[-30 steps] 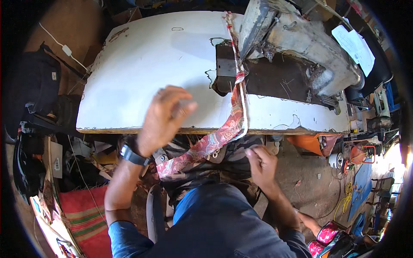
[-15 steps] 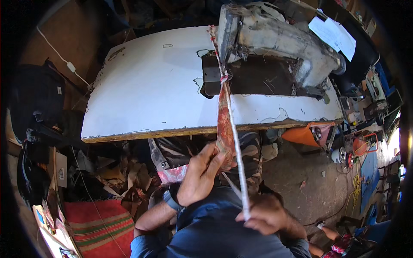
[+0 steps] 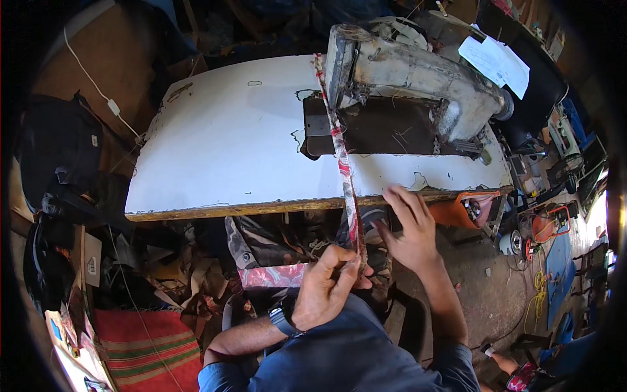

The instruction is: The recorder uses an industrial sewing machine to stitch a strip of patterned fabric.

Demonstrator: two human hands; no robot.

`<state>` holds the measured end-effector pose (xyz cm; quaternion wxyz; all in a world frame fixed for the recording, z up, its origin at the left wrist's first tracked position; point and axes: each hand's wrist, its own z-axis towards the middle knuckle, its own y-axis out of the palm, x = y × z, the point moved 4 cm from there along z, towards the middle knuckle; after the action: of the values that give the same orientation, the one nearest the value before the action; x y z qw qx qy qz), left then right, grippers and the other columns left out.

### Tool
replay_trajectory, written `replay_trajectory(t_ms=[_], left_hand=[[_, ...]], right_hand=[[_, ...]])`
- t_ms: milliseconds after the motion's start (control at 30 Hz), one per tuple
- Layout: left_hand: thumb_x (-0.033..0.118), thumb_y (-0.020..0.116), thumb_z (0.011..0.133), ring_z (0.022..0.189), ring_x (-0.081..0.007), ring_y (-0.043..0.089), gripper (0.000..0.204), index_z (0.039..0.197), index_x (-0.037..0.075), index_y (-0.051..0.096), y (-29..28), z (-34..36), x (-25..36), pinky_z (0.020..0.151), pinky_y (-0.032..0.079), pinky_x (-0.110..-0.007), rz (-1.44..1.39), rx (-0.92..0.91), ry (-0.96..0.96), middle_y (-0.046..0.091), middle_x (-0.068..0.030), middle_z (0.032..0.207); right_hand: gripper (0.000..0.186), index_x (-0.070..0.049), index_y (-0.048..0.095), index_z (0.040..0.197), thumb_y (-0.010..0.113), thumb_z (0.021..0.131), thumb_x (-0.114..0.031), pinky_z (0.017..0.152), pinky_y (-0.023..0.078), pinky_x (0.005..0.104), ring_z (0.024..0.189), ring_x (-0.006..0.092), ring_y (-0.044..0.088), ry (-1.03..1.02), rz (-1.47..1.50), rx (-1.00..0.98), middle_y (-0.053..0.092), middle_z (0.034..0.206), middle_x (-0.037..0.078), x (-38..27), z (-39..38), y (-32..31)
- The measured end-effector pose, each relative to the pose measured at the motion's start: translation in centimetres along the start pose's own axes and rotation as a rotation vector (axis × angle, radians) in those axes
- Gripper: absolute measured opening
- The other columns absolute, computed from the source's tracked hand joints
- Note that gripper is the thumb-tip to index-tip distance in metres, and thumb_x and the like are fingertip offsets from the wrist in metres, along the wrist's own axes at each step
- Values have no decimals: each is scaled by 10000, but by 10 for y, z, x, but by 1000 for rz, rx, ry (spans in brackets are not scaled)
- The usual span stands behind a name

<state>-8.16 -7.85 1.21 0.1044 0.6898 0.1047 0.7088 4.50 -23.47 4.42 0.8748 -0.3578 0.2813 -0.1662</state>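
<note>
A narrow strip of red, white and grey patterned fabric (image 3: 339, 163) runs from beside the needle end of a worn grey sewing machine (image 3: 408, 68), across the white tabletop, down to my lap. My left hand (image 3: 323, 287) is closed on the strip, pinching it below the table's front edge, over my camouflage-clad legs. A wider pink patterned piece (image 3: 271, 276) lies across my lap left of that hand. My right hand (image 3: 411, 235) is just right of the strip at the table edge, its fingers apart and holding nothing.
The white worktable (image 3: 209, 144) has a worn front edge. An orange pouch (image 3: 457, 212) hangs beneath it at right. A black bag (image 3: 55, 144) is at left, a red striped mat (image 3: 144, 353) lower left. Cables lie on the floor at right. Another person's bare leg (image 3: 503, 362) shows lower right.
My left hand came down from above the tabletop and took hold of the strip, now folded narrow. My right hand dropped to the white cord, then let go and rose rightward to the table edge.
</note>
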Motion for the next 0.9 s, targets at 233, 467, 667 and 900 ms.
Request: replay_trajectory(t_ms=[233, 467, 667, 900], left_hand=[[47, 521, 1096, 861, -148, 760, 89, 1136, -23, 559, 5, 6, -7, 747, 625, -274, 45, 6, 60, 740, -122, 981], [260, 681, 1024, 830, -335, 768, 238, 1008, 28, 728, -25, 55, 55, 691, 593, -391, 825, -186, 233, 724, -179, 869], [254, 648, 1003, 811, -342, 725, 284, 1030, -16, 731, -139, 251, 59, 754, 558, -409, 1066, 212, 295, 720, -221, 858], [447, 678, 887, 1344, -424, 526, 407, 1147, 158, 799, -142, 377, 32, 1036, 466, -577, 1565, 86, 18, 639, -218, 1334]], right_hand=[[396, -60, 725, 1203, 705, 810, -100, 943, 572, 417, 1144, 286, 621, -422, -224, -22, 669, 1333, 101, 1, 35, 32], [330, -30, 772, 1058, 707, 736, -59, 944, 590, 373, 1141, 249, 652, -321, -85, -92, 729, 1195, 75, 10, 15, 40], [305, -35, 786, 1041, 739, 742, 3, 950, 582, 367, 1140, 239, 666, -283, -54, -73, 742, 1197, 64, 8, 12, 47], [331, -45, 780, 1042, 769, 716, 7, 981, 579, 380, 1219, 253, 648, -222, -55, -73, 737, 1255, 53, 16, 10, 46]])
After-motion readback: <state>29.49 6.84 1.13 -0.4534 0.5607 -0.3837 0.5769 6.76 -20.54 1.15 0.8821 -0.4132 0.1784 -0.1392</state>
